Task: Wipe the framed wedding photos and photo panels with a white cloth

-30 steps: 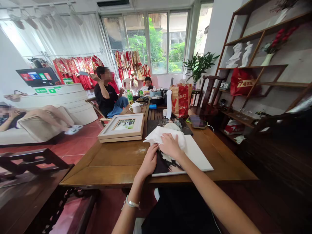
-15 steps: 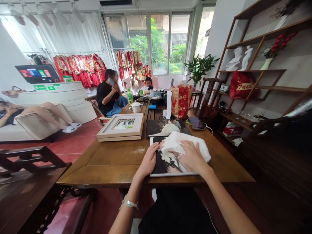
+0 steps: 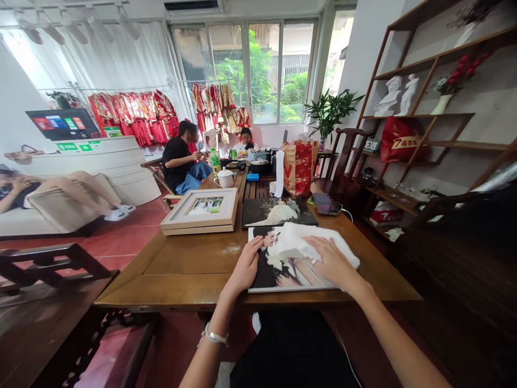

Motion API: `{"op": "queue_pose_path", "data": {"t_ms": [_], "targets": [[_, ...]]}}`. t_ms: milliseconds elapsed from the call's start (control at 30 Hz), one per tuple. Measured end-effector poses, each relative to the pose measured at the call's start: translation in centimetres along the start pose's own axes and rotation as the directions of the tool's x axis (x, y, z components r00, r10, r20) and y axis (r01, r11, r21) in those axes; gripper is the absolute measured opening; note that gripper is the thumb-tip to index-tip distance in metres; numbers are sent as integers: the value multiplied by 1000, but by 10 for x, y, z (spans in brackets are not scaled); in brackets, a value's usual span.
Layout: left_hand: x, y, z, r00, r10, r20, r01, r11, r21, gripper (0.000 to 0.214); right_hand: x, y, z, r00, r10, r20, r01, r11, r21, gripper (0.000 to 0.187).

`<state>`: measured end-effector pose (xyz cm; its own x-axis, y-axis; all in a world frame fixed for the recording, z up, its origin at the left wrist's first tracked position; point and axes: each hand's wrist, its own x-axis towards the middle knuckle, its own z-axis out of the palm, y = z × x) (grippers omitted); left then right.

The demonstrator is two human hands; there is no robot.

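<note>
A glossy photo panel [image 3: 269, 277] showing a couple lies flat near the table's front edge. My left hand [image 3: 246, 264] holds the panel's left edge, its fingers resting on the face. On the panel's upper right is a crumpled white cloth [image 3: 297, 237], partly overhanging the right edge. My right hand [image 3: 333, 261] presses down on this cloth and holds it, fingers somewhat apart. Part of the picture is hidden under cloth and hand. Just behind lies a second, dark photo panel [image 3: 258, 213] with a pale dress in its picture.
A light wooden picture frame [image 3: 197, 223] sits left on the brown table [image 3: 173, 269]. Farther back are a white lidded mug [image 3: 224, 178], a red-and-tan paper bag [image 3: 301, 167] and a phone [image 3: 327, 203] with a cable. A seated person [image 3: 180, 159] is at the table's left side.
My right hand and the cloth have slid to the right, uncovering more of the picture. My left hand stays in place. The seated person has lowered the raised arm.
</note>
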<state>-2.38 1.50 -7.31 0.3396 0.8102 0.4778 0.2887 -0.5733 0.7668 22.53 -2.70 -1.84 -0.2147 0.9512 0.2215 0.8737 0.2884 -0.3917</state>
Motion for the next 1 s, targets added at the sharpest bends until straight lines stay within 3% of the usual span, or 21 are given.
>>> {"op": "queue_pose_path", "data": {"t_ms": [133,233,400,500,600,700,800,900,1000], "targets": [[0,0,0,1000,13,4,-13,1000,14,40,40,1,4,997,72,21,-71,997,-38,50],[1,-1,0,1000,24,-2,-24,1000,14,40,44,-19,11,999,33,41,-31,998,-50,54],[2,0,-1,1000,0,6,0,1000,16,39,-12,-41,9,980,-141,137,141,990,6,69],[1,0,0,1000,0,0,0,1000,27,40,-53,-32,-4,965,-208,161,204,978,41,70],[1,0,0,1000,7,-7,-7,1000,23,40,-69,-8,-16,973,-166,158,161,986,48,62],[1,0,1,1000,5,-9,-5,1000,18,40,-54,17,-20,995,-16,102,15,1000,13,55],[1,0,0,1000,0,-7,0,1000,12,40,-22,27,-14,994,93,52,-92,996,-16,53],[1,2,-2,1000,-15,3,15,1000,-5,39,8,13,-3,992,113,57,-111,993,-42,52],[2,5,-6,998,-58,22,59,996,-63,38,17,-20,8,996,34,82,-31,999,-41,51]]}}
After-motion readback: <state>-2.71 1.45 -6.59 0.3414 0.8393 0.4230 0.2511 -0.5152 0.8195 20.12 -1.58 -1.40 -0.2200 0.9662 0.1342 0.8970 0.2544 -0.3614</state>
